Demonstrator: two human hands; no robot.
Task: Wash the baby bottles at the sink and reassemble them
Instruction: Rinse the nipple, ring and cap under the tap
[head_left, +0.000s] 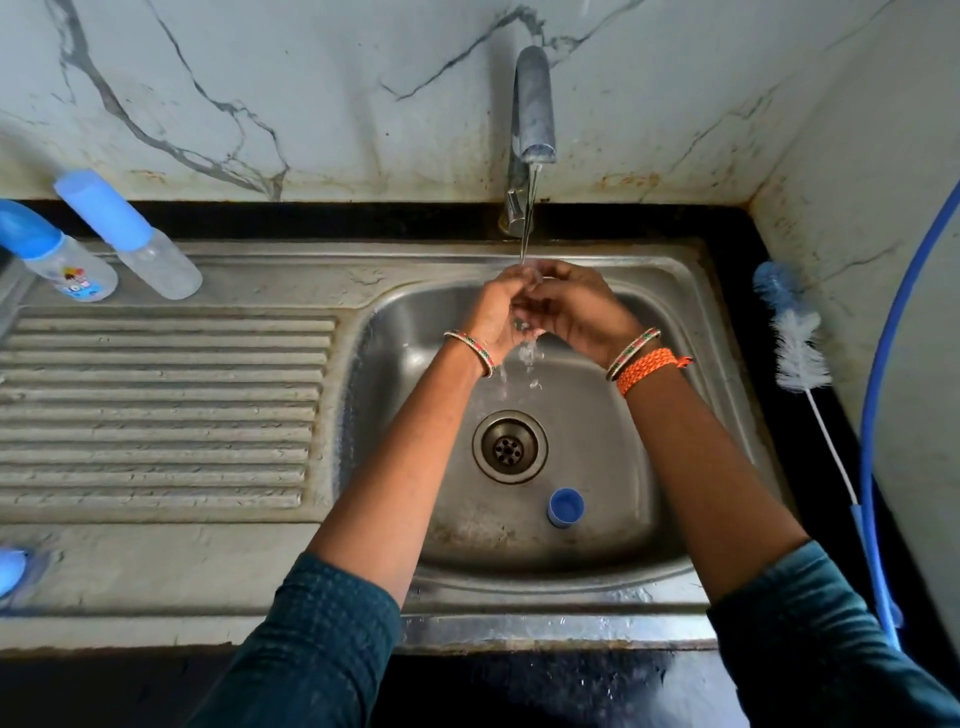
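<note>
Both hands, left hand (493, 306) and right hand (582, 306), pinch something small and clear under the chrome tap's (532, 104) stream; small blue plastic cap (565, 507) at five o'clock of the drain.

The bottle caps (104, 208) were blue, the sink (156, 405) grey, the bench (727, 228) black, and one wristband (649, 370) orange.

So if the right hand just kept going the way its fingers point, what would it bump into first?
The right hand points left, toward the left hand, and the two already meet under the tap's stream, seemingly around something small and clear. So it would press into the left hand first; depth is hard to judge.
</note>
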